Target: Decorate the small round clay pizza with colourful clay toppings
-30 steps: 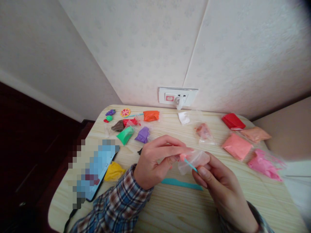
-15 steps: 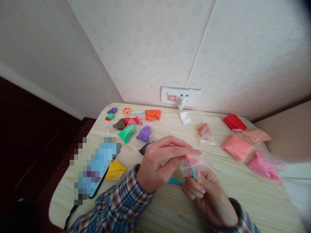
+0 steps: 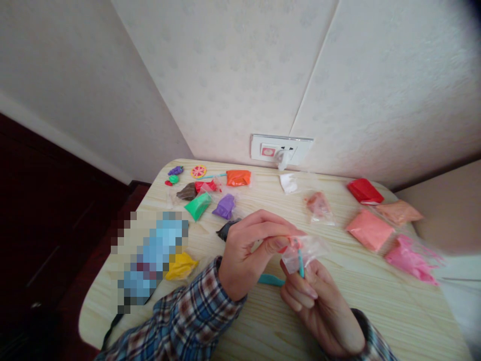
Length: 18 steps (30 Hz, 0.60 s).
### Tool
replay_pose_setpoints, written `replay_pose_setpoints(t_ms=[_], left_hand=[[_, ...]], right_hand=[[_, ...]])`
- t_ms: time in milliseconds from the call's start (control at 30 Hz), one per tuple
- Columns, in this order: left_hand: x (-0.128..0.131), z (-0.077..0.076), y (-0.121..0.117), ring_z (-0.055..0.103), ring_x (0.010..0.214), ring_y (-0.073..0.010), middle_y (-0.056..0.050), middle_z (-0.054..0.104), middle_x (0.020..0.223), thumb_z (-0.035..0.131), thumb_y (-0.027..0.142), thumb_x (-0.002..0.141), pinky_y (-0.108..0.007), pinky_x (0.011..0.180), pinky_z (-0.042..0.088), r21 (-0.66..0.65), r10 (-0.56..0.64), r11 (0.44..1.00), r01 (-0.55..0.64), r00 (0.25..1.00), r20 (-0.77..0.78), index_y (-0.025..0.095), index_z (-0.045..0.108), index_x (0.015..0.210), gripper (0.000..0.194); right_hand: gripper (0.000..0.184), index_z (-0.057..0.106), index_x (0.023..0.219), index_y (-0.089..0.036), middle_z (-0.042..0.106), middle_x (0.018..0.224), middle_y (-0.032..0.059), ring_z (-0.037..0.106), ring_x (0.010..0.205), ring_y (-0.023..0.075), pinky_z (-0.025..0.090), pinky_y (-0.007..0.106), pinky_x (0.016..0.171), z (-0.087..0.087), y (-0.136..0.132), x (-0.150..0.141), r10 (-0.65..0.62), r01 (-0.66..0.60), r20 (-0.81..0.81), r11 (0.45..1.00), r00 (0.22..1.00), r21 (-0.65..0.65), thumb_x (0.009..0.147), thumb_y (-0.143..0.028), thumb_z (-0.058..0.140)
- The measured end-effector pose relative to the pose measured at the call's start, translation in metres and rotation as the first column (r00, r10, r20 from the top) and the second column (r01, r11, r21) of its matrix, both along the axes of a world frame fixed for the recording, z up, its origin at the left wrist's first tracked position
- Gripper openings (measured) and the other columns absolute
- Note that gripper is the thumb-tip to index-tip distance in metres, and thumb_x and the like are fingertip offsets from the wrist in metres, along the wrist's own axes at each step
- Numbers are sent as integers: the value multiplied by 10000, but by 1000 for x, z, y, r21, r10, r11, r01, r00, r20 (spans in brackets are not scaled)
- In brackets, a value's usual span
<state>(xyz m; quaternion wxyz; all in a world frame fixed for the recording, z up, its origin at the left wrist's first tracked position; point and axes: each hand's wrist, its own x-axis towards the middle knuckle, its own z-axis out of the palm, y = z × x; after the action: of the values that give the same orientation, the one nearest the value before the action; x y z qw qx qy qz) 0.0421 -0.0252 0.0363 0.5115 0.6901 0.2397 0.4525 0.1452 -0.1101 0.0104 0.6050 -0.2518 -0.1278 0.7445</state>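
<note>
Above the front half of the table, my left hand [image 3: 257, 250] pinches a small clear plastic bag [image 3: 315, 249] that has a little coral-pink clay [image 3: 295, 242] in it. My right hand [image 3: 319, 301] is closed round a thin turquoise stick tool [image 3: 301, 264], its tip up at the clay and the bag's mouth. Below both hands a flat turquoise clay tool [image 3: 271, 280] lies on the wood, partly covered by my fingers. Near my left wrist rests a bag of black clay [image 3: 225, 230], half hidden behind the hand.
Bags of yellow [image 3: 182, 265], green [image 3: 198, 205], purple [image 3: 224, 206] and orange clay [image 3: 238, 177] lie left of centre. A blurred-out phone [image 3: 154, 260] is at the left edge. Pink and red packets, including a coral one [image 3: 370, 229], lie right. A wall socket [image 3: 281, 149] is behind.
My right hand has turned and moved left and slightly down, so the stick now points upward into the bag opening. My left hand keeps its pinch on the bag. The view has shifted slightly.
</note>
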Motion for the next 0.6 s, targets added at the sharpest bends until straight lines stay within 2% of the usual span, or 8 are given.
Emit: replay_pose_setpoints(t_ms=[200,433,600], left_hand=[[-1,-2,2,626,813,-156,-54,674,843,540,246,857,-262,744,509,-29,63,998,-63,998,3,165,706,846,185],[-2,-5,3,610,799,-154,-46,661,837,537,237,853,-254,703,500,-77,95,992,-96,995,-16,164,701,848,179],[-3,-12,6,591,821,-144,-27,650,864,484,238,889,-260,751,485,-58,233,971,-232,972,20,190,665,901,188]], right_hand=[[212,501,722,-194,217,499,-107,112,398,24,184,161,403,0,0,5,-52,52,5,998,999,-20,826,-356,588],[215,473,719,-199,273,507,-86,178,449,55,248,168,440,3,0,15,-152,169,273,985,950,-40,847,-353,549],[214,450,710,-216,263,513,-86,131,433,61,211,181,404,6,2,20,-185,203,285,978,940,-35,839,-350,555]])
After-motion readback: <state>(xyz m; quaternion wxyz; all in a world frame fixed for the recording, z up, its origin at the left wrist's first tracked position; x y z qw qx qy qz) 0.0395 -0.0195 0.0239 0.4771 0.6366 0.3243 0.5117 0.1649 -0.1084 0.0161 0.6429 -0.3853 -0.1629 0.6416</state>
